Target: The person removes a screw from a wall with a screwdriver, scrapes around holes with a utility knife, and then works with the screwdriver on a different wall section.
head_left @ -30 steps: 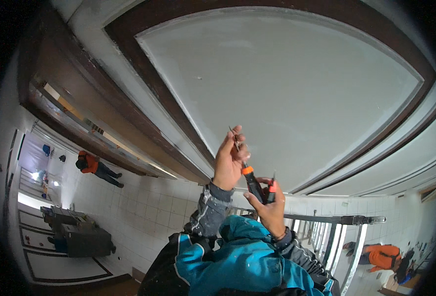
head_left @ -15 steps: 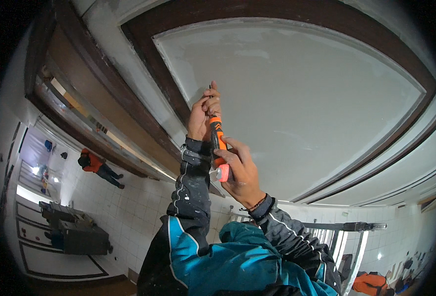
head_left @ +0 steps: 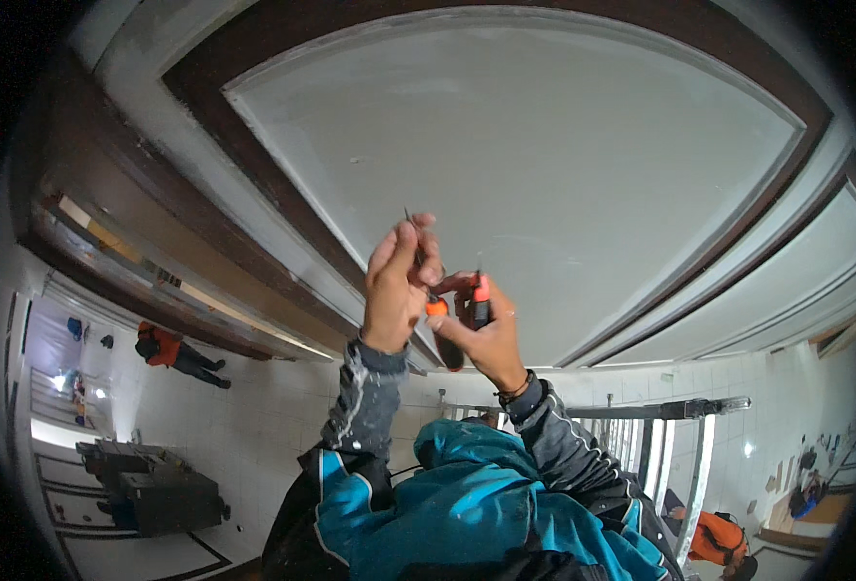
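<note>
Overhead, my left hand (head_left: 397, 281) has its fingers closed round the thin dark shaft of a screwdriver (head_left: 437, 307), whose pointed tip sticks out above the fingers. My right hand (head_left: 491, 341) grips the screwdriver's orange and black handle lower down. Also held in the right hand is a small red and black tool (head_left: 481, 300), with a thin tip pointing up; its exact kind is unclear. Both hands are just below a pale grey ceiling panel (head_left: 544, 165) and apart from it, as far as I can judge.
A dark brown wooden frame (head_left: 244, 150) borders the panel. A metal ladder or scaffold rail (head_left: 675, 411) stands behind my right arm. Far below left, a person in orange (head_left: 162, 347) is near a dark cabinet (head_left: 171, 499). Another person in orange (head_left: 718, 537) is lower right.
Both hands have come down and nearer together, away from the panel's corner. The red and black tool has turned from pointing down-left to tip up. The view has shifted.
</note>
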### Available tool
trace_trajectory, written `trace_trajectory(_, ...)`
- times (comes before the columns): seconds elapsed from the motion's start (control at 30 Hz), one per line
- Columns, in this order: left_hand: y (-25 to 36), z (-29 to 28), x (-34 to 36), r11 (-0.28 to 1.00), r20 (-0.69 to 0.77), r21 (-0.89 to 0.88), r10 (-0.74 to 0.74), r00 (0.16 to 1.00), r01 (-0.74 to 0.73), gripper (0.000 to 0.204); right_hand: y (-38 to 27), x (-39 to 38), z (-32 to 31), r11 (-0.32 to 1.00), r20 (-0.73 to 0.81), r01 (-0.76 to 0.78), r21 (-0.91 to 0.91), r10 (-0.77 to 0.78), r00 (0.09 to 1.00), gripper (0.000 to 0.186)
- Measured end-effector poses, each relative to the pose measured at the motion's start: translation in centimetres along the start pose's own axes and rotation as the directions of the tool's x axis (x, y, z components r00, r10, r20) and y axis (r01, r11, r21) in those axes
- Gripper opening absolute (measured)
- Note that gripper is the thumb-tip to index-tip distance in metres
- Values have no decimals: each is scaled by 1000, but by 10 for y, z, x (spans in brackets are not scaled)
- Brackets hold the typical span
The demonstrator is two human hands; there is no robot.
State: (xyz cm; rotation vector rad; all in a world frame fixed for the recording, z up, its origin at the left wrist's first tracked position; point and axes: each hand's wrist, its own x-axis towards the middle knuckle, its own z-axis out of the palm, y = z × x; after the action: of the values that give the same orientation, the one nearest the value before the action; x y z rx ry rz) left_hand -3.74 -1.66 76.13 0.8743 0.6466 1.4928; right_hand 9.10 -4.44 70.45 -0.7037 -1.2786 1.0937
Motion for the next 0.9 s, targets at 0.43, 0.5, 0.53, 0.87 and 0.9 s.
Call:
trace_trajectory(0.43,15,39,-26,897,333,412,17,943,-162,50,-16,-8,-17,986,-102,153,-64,-159,982,28)
trace_trajectory(0.5,18,43,-29,892,347,422,8,938,-164,48,-20,-8,-20,985,-99,148,-85,-156,983,27)
trace_trajectory(0.53,17,46,-30,890,354,427,1,935,-162,48,-22,-9,-22,985,-98,144,-96,-153,983,27)
trace_trajectory(0.87,-44,-10,-29,910,206,414,-72,976,-20,39,-31,-20,-56,909,-145,251,-332,-312,939,24)
trace_trajectory(0.9,-62,-51,-30,893,212,448,-161,964,51,33,-33,-24,-61,860,-100,281,-426,-353,930,20)
